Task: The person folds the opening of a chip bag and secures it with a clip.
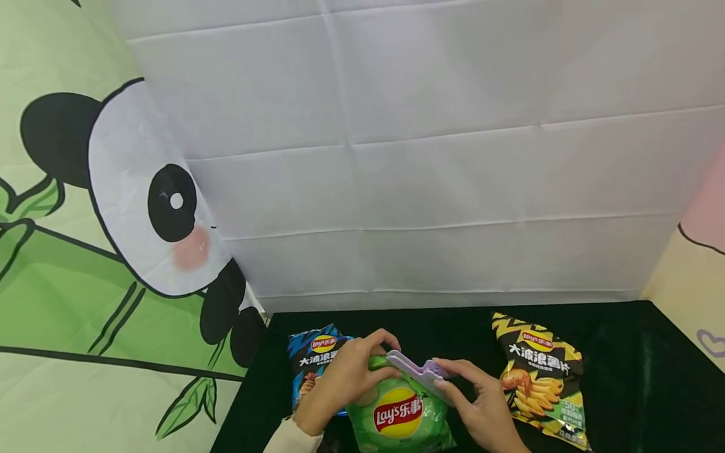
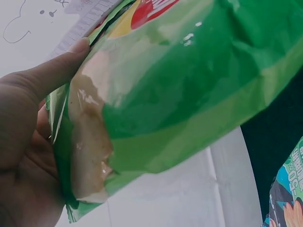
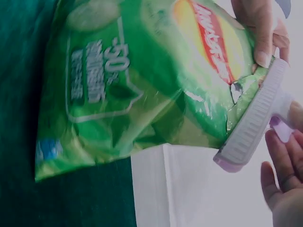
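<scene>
A green bag of Lay's chips (image 1: 398, 415) stands near the table's front edge. My left hand (image 1: 352, 376) pinches its upper left edge, thumb on the front in the left wrist view, next to a see-through patch of the bag (image 2: 90, 137). A pale purple bag clip (image 1: 421, 372) lies along the folded top of the bag. My right hand (image 1: 480, 395) holds the clip by its handle end, fingertips and thumb at the purple handle (image 3: 282, 128). In the right wrist view the ribbed clip bar (image 3: 253, 118) runs along the bag's top edge.
A blue Lay's bag (image 1: 310, 360) lies behind my left hand, partly hidden by it. To the right lies a black and yellow Lay's bag (image 1: 540, 380). The dark green tablecloth (image 1: 640, 377) meets a white cloth backdrop (image 1: 430, 189).
</scene>
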{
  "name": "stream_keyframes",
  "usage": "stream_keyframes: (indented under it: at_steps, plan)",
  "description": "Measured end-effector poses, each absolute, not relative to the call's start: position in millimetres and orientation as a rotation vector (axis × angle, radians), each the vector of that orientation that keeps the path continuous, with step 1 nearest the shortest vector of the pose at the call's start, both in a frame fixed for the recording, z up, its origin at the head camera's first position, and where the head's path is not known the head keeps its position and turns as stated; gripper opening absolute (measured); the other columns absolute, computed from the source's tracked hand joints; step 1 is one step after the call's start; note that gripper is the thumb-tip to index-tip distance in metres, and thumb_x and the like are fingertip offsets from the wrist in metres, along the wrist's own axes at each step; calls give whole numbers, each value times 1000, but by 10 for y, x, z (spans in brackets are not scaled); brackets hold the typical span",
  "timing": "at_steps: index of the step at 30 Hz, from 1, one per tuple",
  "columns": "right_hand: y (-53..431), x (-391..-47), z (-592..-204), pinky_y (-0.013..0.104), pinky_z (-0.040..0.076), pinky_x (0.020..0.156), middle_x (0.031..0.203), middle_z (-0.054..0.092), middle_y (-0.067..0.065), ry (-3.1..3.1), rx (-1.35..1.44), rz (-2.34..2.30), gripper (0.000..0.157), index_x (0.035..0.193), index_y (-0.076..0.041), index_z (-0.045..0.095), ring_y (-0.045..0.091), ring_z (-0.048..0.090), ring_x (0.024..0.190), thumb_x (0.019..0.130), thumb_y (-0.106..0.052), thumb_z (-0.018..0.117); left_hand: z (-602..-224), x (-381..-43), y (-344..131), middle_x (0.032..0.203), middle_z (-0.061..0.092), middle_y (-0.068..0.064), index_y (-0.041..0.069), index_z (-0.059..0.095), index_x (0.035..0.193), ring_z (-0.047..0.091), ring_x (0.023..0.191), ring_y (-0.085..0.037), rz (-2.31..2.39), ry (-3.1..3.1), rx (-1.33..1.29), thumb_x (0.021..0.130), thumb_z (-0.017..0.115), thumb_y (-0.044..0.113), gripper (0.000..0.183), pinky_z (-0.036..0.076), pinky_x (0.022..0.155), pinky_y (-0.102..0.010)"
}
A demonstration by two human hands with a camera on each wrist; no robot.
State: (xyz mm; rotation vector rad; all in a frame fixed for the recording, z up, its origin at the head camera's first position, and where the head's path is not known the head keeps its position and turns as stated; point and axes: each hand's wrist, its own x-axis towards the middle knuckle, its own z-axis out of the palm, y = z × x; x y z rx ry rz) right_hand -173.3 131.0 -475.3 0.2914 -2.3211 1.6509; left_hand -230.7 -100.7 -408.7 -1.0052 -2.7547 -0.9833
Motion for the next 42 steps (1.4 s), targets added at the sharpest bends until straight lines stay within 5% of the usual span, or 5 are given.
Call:
stream_keyframes:
  at_steps: [9,29,39,42]
  plan:
    - [1289,-1777,-4760,22,50,86,103,66,-17,-2364,194,1663,26,111,-36,63,6,60,87,85,-33,68,-4091,-2312,-997,96,71,13,31,58,109,61,82,2,-981,-2749,-1028,83,72,29,29,47,79,-21]
    - [1216,-1845,-4773,21,52,82,106,66,-7,-2251,254,1809,25,112,-26,63,11,60,87,87,-27,67,-4092,-2360,-996,88,71,16,33,55,118,55,83,-1,-910,-2749,-1002,82,72,32,39,46,82,-28]
    - [1174,-1852,-4826,18,51,83,107,69,-4,-2327,166,1938,38,121,-28,57,11,63,90,86,-30,69,-4077,-2348,-1027,81,72,7,31,52,124,43,49,3,-908,-2793,-984,82,72,35,46,41,56,-15]
    - [1158,-1834,-4881,18,50,83,111,70,-2,-2403,124,1989,47,125,-26,53,12,63,95,83,-31,72,-4059,-2308,-1060,85,72,6,33,53,122,42,50,3,-834,-2795,-947,82,71,39,44,41,57,-15]
